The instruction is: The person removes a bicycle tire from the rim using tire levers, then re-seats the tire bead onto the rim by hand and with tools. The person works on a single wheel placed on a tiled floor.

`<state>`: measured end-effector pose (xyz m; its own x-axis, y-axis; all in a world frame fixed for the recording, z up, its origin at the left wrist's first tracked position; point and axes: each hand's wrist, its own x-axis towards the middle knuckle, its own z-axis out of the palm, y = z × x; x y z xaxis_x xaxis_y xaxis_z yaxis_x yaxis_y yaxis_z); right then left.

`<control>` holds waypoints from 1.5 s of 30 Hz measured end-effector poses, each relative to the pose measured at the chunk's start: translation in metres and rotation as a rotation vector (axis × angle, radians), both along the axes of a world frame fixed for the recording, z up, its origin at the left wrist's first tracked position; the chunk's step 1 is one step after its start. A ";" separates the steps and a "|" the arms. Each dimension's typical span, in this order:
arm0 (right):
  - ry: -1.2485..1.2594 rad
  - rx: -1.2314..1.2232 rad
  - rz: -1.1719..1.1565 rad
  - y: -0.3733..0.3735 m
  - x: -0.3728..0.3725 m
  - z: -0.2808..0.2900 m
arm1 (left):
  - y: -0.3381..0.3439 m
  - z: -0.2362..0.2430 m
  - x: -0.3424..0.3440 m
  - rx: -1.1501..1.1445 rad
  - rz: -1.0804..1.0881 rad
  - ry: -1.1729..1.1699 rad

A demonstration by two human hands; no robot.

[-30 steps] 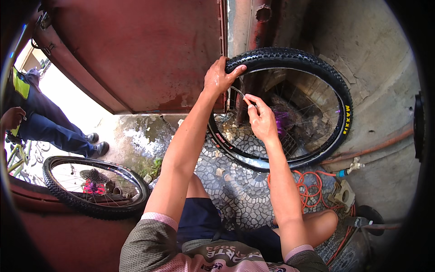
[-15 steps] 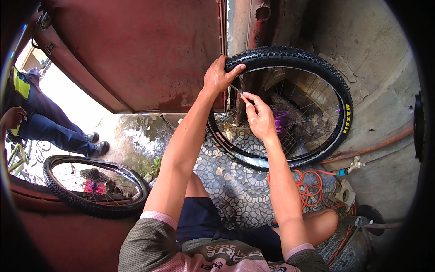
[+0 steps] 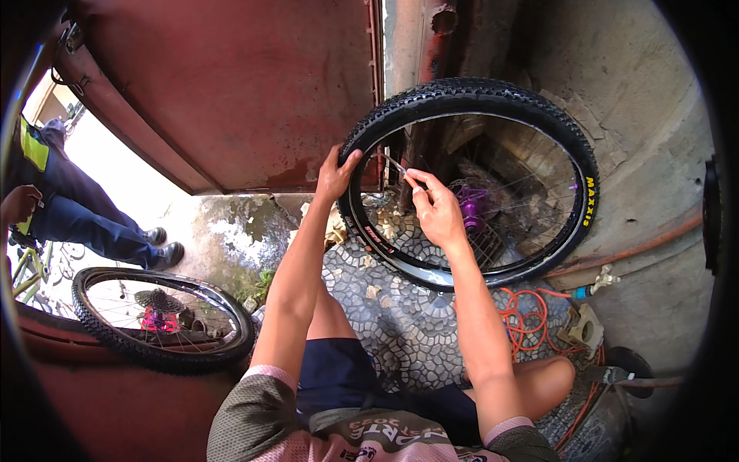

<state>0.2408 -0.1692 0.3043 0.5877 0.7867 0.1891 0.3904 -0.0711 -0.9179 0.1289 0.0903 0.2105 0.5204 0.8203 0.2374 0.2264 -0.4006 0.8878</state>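
A bicycle wheel with a knobby black tyre (image 3: 493, 96), yellow lettering and a purple hub (image 3: 469, 208) stands tilted in front of me. My left hand (image 3: 336, 175) grips the tyre at its left side, thumb on the sidewall. My right hand (image 3: 436, 212) is closed on a thin tool (image 3: 396, 165), which reaches toward the inner edge of the rim near my left thumb. What the tool's far end touches is too small to make out.
A second wheel (image 3: 115, 331) lies at lower left. A person (image 3: 100, 215) in dark trousers stands left beside a bicycle (image 3: 31, 273). A red metal panel (image 3: 231, 85) and concrete wall (image 3: 647, 138) surround me. An orange hose (image 3: 523, 316) lies on the pebbled paving (image 3: 369, 323).
My left hand has moved down and left along the tyre from the top to the left side. My right hand and the tool have shifted slightly left and down.
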 end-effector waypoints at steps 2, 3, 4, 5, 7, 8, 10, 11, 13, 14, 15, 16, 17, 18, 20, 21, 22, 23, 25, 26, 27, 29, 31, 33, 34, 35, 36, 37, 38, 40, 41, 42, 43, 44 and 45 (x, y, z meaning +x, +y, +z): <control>-0.025 0.033 0.008 0.005 -0.004 -0.006 | -0.003 -0.035 -0.011 -0.049 -0.018 -0.024; -0.038 0.046 0.012 0.006 -0.005 -0.010 | -0.008 -0.051 -0.015 -0.066 -0.024 -0.039; 0.006 0.045 0.041 0.008 -0.009 -0.011 | -0.008 -0.066 -0.024 -0.086 -0.028 -0.038; 0.008 0.032 0.055 0.011 -0.014 -0.010 | -0.006 -0.078 -0.033 -0.105 -0.030 -0.037; 0.005 -0.013 0.066 0.012 -0.019 -0.014 | -0.017 -0.098 -0.040 -0.078 -0.020 -0.003; 0.038 -0.038 0.090 0.011 -0.022 -0.016 | -0.021 -0.105 -0.043 -0.080 -0.030 0.003; -0.003 -0.082 0.123 0.011 -0.026 -0.024 | -0.020 -0.110 -0.045 -0.101 -0.048 0.027; -0.011 -0.091 0.141 0.013 -0.026 -0.030 | -0.018 -0.111 -0.046 -0.121 -0.054 0.048; -0.025 -0.138 0.167 0.017 -0.035 -0.028 | -0.010 -0.108 -0.056 -0.035 -0.016 0.080; -0.031 -0.158 0.183 0.021 -0.041 -0.025 | -0.004 -0.104 -0.059 0.070 0.023 0.087; -0.035 -0.165 0.198 0.025 -0.047 -0.020 | 0.004 -0.098 -0.066 0.181 0.067 0.098; -0.045 -0.199 0.185 0.022 -0.044 -0.022 | -0.005 -0.089 -0.055 0.090 0.056 0.080; -0.060 -0.255 0.149 0.012 -0.034 -0.028 | -0.026 -0.072 -0.033 -0.020 0.021 0.053; -0.067 -0.201 0.140 0.013 -0.035 -0.029 | -0.030 -0.053 -0.033 -0.094 0.019 0.044; -0.085 -0.102 0.114 0.012 -0.036 -0.034 | -0.028 -0.047 -0.029 -0.079 0.018 0.107; -0.084 -0.113 0.115 0.014 -0.037 -0.033 | -0.022 -0.047 -0.031 -0.063 0.026 0.140; -0.085 -0.128 0.113 0.014 -0.038 -0.032 | -0.020 -0.049 -0.033 -0.037 0.025 0.131; -0.087 -0.147 0.108 0.013 -0.037 -0.032 | -0.019 -0.053 -0.035 -0.014 0.022 0.119; -0.070 -0.144 0.111 0.014 -0.040 -0.028 | -0.008 -0.069 -0.042 0.034 -0.010 0.071; -0.060 -0.141 0.115 0.015 -0.042 -0.025 | 0.000 -0.077 -0.048 0.055 -0.038 0.035; -0.056 -0.138 0.120 0.017 -0.044 -0.022 | 0.008 -0.083 -0.053 0.079 -0.065 0.000; -0.049 -0.137 0.130 0.020 -0.050 -0.015 | 0.020 -0.086 -0.060 0.050 -0.084 0.031; -0.048 -0.138 0.119 0.019 -0.049 -0.021 | 0.013 -0.082 -0.055 -0.005 -0.096 0.060; -0.061 -0.160 0.092 0.012 -0.043 -0.028 | -0.008 -0.069 -0.042 -0.076 -0.097 0.093; -0.064 -0.158 0.091 0.013 -0.045 -0.028 | -0.011 -0.063 -0.043 -0.117 -0.084 0.084; -0.067 -0.158 0.090 0.013 -0.047 -0.029 | -0.013 -0.058 -0.043 -0.160 -0.073 0.074; -0.062 -0.176 0.090 0.013 -0.048 -0.028 | -0.012 -0.053 -0.044 -0.198 -0.059 0.065; -0.057 -0.197 0.089 0.013 -0.048 -0.028 | -0.014 -0.050 -0.045 -0.184 -0.044 0.054; -0.053 -0.219 0.084 0.012 -0.048 -0.028 | -0.016 -0.048 -0.044 -0.172 -0.033 0.041; -0.064 -0.230 0.075 0.013 -0.052 -0.026 | -0.014 -0.052 -0.046 -0.140 -0.028 0.012; -0.070 -0.238 0.067 0.012 -0.054 -0.025 | -0.011 -0.054 -0.046 -0.122 -0.040 -0.006; -0.072 -0.247 0.065 0.012 -0.055 -0.024 | -0.008 -0.058 -0.047 -0.102 -0.049 -0.025; -0.071 -0.247 0.068 0.014 -0.058 -0.022 | -0.001 -0.063 -0.051 -0.127 -0.070 -0.046; -0.071 -0.248 0.070 0.017 -0.062 -0.020 | 0.007 -0.068 -0.055 -0.152 -0.091 -0.066; -0.077 -0.256 0.060 0.014 -0.062 -0.020 | 0.005 -0.070 -0.052 -0.193 -0.126 -0.095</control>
